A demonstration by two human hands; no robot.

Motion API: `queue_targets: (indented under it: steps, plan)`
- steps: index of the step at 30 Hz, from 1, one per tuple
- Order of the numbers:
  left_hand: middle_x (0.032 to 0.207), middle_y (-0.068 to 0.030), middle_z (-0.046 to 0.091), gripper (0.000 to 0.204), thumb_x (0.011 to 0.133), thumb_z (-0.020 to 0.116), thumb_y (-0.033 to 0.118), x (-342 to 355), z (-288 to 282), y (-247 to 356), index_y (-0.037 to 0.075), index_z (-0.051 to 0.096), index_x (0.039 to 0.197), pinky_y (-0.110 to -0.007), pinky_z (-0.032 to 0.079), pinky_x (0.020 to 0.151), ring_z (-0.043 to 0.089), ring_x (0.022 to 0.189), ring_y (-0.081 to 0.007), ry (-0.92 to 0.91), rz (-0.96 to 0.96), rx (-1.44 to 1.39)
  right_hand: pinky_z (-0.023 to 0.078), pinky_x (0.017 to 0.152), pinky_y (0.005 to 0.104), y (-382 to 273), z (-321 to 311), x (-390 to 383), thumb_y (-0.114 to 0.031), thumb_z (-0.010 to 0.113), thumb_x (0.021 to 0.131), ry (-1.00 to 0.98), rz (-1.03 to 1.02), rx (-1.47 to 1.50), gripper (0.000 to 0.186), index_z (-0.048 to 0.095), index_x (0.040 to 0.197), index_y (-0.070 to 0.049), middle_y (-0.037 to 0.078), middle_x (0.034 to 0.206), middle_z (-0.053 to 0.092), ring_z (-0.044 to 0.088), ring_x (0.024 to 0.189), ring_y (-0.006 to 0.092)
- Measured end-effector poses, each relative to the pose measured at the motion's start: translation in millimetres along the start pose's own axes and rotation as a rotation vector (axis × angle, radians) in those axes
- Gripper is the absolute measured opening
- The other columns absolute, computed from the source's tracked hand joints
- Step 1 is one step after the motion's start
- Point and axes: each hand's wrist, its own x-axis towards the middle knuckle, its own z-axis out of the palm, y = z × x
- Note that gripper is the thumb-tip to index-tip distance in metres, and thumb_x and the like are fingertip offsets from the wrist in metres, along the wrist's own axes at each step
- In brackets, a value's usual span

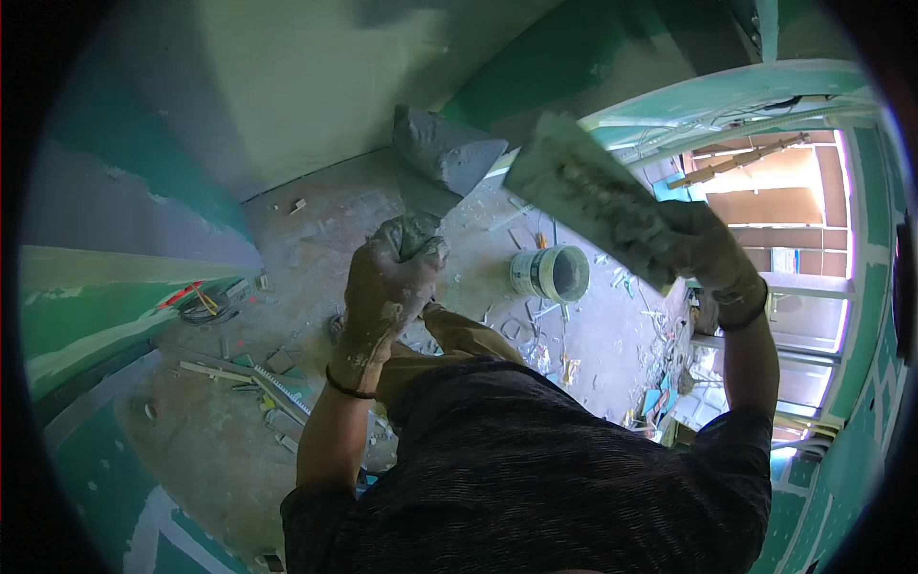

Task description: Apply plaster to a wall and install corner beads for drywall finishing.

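Observation:
My left hand (397, 277), smeared with plaster, is closed round the handle of a broad putty knife (427, 196). A thick grey lump of wet plaster (448, 148) sits on its blade and hides most of it. My right hand (712, 251) grips the near end of a rectangular plastering trowel (564, 177), held up to the right and tilted. Plaster is caked along the trowel's middle, and its handle is mostly hidden. The two tools are close but apart. Below them on the floor stands an open white bucket (553, 275) with grey residue inside.
Offcuts and debris litter the floor (497, 239). Metal profiles and strips (277, 387) lie at the left, near a coiled cable (208, 308). A pale wall (296, 86) rises ahead, with green boards beside it. Framing and a bright opening (775, 191) are on the right.

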Motion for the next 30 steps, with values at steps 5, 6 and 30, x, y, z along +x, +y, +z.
queue_targets:
  steps: [5, 6, 30]
  plan:
    - [0.089, -0.0196, 0.072, 0.026, 0.086, 0.071, 0.022, -1, 11, -2, 0.002, 0.071, 0.104, -0.042, 0.057, 0.073, 0.072, 0.080, -0.0345, 0.084, 0.075, 0.341, 0.056, 0.063, 0.0247, -17, 28, 36, -0.025, 0.069, 0.096, -0.078, 0.169, -0.017, 0.041, 0.070, 0.125, 0.004, 0.006, 0.089, 0.075, 0.068, 0.072, 0.0095]
    - [0.090, -0.0200, 0.072, 0.026, 0.086, 0.071, 0.020, -2, 13, 4, 0.002, 0.071, 0.104, -0.043, 0.057, 0.072, 0.072, 0.080, -0.0358, 0.069, 0.101, 0.294, 0.058, 0.070, 0.0251, -22, 30, 39, -0.023, 0.070, 0.095, -0.072, 0.279, -0.054, 0.046, 0.067, 0.131, 0.004, 0.006, 0.094, 0.076, 0.069, 0.077, 0.0095]
    - [0.071, 0.0018, 0.063, 0.014, 0.089, 0.071, 0.016, -42, -5, -9, 0.004, 0.067, 0.093, -0.024, 0.041, 0.047, 0.050, 0.051, -0.0041, 0.135, -0.229, -0.213, 0.060, 0.078, 0.0264, -50, -112, -22, -0.005, 0.069, 0.092, 1.048, -0.649, -1.934, 0.021, 0.073, 0.112, -0.010, 0.004, 0.118, 0.075, 0.075, 0.091, 0.0191]
